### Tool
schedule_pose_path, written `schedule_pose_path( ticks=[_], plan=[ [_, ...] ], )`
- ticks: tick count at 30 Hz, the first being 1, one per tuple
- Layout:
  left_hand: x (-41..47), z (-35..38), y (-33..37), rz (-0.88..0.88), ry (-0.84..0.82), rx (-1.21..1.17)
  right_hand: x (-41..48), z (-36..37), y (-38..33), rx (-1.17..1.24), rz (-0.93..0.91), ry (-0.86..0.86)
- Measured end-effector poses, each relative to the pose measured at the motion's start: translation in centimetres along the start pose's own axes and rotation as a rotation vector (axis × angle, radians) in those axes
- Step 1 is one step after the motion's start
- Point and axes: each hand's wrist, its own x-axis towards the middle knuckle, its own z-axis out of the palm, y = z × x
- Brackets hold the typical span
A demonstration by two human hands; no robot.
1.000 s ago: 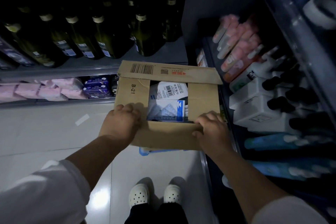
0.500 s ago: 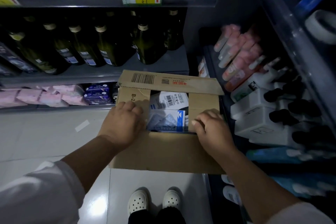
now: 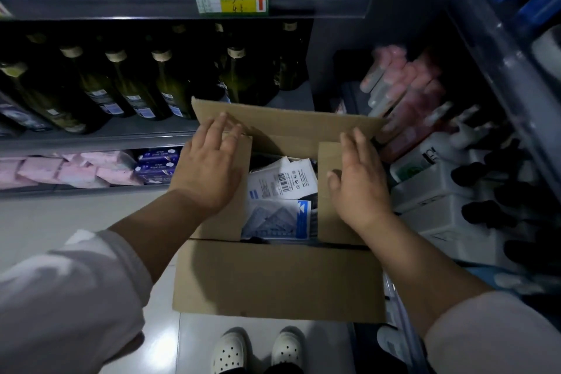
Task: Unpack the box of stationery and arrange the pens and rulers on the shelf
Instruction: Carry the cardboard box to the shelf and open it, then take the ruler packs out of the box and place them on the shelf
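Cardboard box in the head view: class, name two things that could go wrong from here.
The left hand and right hand lie flat on the side flaps, gripping nothing. What supports the cardboard box is hidden, so it might tip. Its raised far flap appears close to the dark bottles and could knock one.

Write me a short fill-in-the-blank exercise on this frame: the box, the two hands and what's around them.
1. The cardboard box is ____, with packets visible inside.
2. The left hand lies flat on the box's ____ side flap.
3. The right hand, fingers straight, holds ____.
4. The shoes below the box are ____.

Missing words: open, left, nothing, white.
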Motion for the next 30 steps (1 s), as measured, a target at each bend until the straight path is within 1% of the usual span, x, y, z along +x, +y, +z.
schedule_pose_path(
  ticks=[2,5,10,13,16,19,22,25,27,30],
  plan=[
    [2.8,1.3,-0.2,-0.016,-0.037,0.027,2.6,1.3,0.5,-0.021,0.006,-0.03],
    [4.4,2.3,-0.2,-0.021,-0.098,0.073,4.1,2.6,0.8,-0.074,0.008,-0.102],
    [5.4,2.1,-0.3,-0.051,-0.174,0.109,4.6,2.9,0.5,-0.14,0.015,-0.161],
    [5.8,2.3,-0.3,-0.062,-0.211,0.089,5.0,3.2,0.4,-0.172,0.025,-0.208],
    [6.2,2.8,-0.2,-0.084,-0.228,0.119,5.3,3.9,0.6,-0.196,0.029,-0.204],
    [6.6,3.0,-0.1,-0.103,-0.259,0.159,5.2,4.1,0.7,-0.205,0.024,-0.219],
    [6.5,2.5,0.2,-0.112,-0.288,0.145,4.8,3.8,0.2,-0.181,0.056,-0.266],
    [4.8,2.2,1.1,-0.104,-0.262,0.12,3.1,3.4,-0.5,-0.158,0.08,-0.262],
    [3.0,2.1,2.0,-0.075,-0.253,0.172,1.5,3.0,-0.5,-0.136,0.094,-0.251],
    [0.7,1.7,3.5,-0.034,-0.294,0.214,-0.1,1.4,-0.3,-0.107,0.102,-0.189]
  ],
)
